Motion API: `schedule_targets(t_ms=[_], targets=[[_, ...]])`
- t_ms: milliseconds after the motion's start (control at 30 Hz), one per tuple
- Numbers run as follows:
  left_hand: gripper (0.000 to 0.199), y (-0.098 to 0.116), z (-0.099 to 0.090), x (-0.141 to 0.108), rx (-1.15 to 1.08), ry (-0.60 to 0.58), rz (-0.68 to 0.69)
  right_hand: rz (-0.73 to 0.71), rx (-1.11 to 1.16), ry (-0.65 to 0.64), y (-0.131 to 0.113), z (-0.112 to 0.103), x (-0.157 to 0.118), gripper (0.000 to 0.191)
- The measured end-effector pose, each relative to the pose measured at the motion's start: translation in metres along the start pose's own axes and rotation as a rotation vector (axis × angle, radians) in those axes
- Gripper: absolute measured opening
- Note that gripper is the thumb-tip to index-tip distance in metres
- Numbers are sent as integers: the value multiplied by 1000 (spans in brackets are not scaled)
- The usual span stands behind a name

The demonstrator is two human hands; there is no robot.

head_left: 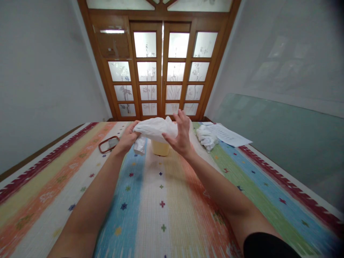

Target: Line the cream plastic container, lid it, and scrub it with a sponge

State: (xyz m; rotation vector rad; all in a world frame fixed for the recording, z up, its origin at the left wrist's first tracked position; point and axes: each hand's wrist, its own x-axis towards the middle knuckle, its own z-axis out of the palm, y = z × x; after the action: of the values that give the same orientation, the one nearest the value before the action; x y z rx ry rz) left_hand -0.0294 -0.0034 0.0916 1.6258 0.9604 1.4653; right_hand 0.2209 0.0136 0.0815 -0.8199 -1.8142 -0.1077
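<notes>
While the left grip (130, 136) pinches it, the white bag (154, 129) extends rightward.

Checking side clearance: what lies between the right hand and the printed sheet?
Between the right hand and the sheet lies a crumpled white bundle, seen in the head view.

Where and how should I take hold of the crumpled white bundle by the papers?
Pinch the raised middle of the bundle from above, probably with the right hand, which is nearer. It looks soft, and its folds should gather between the fingers. The papers lie along its far right side, so avoid sweeping in from there.
</notes>
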Motion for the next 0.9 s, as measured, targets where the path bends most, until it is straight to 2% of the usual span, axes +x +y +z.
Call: schedule_targets(t_ms=[133, 200, 267, 333, 367, 467, 533, 633, 733, 833, 900], targets=[[46, 15, 22, -11, 27, -139, -58, -42, 17, -249, -11, 7, -5, 86], [49, 23, 28, -17, 65, -241, -82, 1, 46, -311, -5, 9, -6, 66], [48, 29, 31, -20, 105, -308, -82, 74, 89, -339, 3, 9, -5, 35], [47, 30, 30, -20, 116, -301, -48, 158, 153, -311, 10, 7, -3, 13], [47, 29, 29, -19, 113, -278, -21, 199, 194, -274, 12, 5, -2, 8], [45, 21, 26, -14, 129, -219, 57, 292, 343, -108, 12, 0, 1, 5], [48, 15, 27, -11, 187, -232, 99, 331, 449, -2, 9, -1, 1, 3], [64, 8, 36, -14, 272, -292, 158, 427, 641, 112, 4, 3, 1, 10], [80, 1, 52, -21, 310, -324, 177, 558, 893, 170, -3, 10, 0, 22], [81, -9, 66, -26, 308, -315, 179, 646, 1045, 149, -9, 16, -1, 27], [72, -14, 69, -26, 309, -288, 145, 651, 1032, 125, -11, 18, -2, 28]])
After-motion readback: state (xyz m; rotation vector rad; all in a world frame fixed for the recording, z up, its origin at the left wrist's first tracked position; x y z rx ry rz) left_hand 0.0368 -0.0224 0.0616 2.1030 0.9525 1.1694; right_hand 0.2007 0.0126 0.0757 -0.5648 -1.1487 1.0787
